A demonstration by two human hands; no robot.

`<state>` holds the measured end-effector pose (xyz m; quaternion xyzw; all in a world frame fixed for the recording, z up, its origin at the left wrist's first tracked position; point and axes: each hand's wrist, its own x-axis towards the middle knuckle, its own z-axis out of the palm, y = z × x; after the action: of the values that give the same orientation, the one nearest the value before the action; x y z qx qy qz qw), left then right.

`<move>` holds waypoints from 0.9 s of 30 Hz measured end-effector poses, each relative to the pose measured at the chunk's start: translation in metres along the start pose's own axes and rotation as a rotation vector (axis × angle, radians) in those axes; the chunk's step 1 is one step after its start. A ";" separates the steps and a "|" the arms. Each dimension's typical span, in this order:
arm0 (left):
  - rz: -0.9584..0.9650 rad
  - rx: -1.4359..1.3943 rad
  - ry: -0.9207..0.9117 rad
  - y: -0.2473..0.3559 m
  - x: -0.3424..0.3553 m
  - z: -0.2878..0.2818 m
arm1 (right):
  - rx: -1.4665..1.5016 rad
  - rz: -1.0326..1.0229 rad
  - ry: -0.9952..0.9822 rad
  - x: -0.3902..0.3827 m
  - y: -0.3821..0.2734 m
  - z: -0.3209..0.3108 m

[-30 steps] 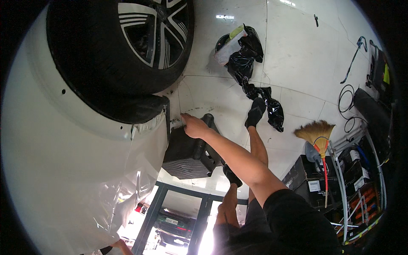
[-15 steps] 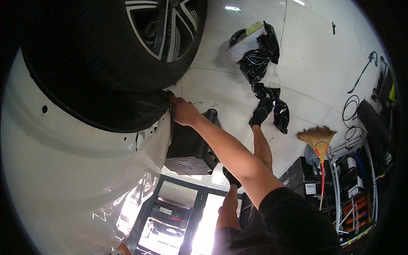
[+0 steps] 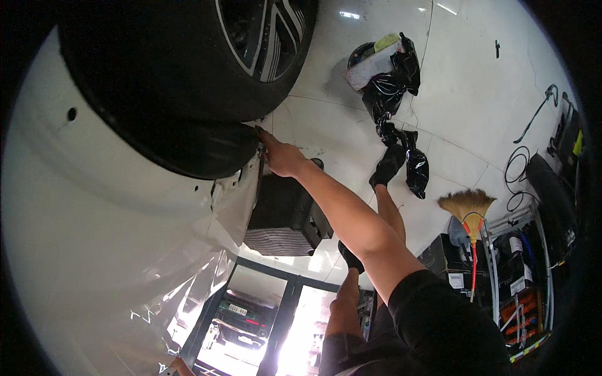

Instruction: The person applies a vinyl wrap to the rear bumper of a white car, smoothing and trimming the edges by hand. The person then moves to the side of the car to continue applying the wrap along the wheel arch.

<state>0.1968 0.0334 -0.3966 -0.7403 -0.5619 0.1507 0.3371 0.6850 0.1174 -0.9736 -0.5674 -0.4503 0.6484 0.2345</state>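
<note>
My right hand (image 3: pixel 283 158) reaches across to the lower corner of a white car fender (image 3: pixel 94 225). Its fingers are closed on the end edge of the black wheel arch liner (image 3: pixel 213 150), beside a ragged white bracket edge. The fingertips are partly hidden behind that edge. Above the liner stands a dark tire (image 3: pixel 251 100) with a black and silver rim (image 3: pixel 263 44). Of my left hand (image 3: pixel 182 367), only a small piece shows at the bottom edge, by the fender's glossy side; its fingers cannot be made out.
A black box-like stool (image 3: pixel 282 207) stands under my right forearm. Beyond my foot are a bin (image 3: pixel 370 66) and black plastic bags (image 3: pixel 385 94). At the right are a broom (image 3: pixel 469 207), a metal rack (image 3: pixel 492 269), boxes (image 3: pixel 448 257) and a coiled cable (image 3: pixel 517 172). Glass doors (image 3: pixel 251 301) stand behind.
The view has shifted a little. My right hand stays at the liner's end, its fingers now straighter along the edge, and the liner looks more bowed there. My left hand remains at the bottom edge.
</note>
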 end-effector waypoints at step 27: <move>-0.040 -0.174 0.314 -0.011 -0.011 0.045 | 0.985 -0.124 0.767 -0.089 -0.135 0.059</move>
<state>0.1580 0.0393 -0.4243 -0.7696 -0.5279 -0.0229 0.3584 0.6233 0.0915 -0.8152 -0.5579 -0.0145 0.5154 0.6503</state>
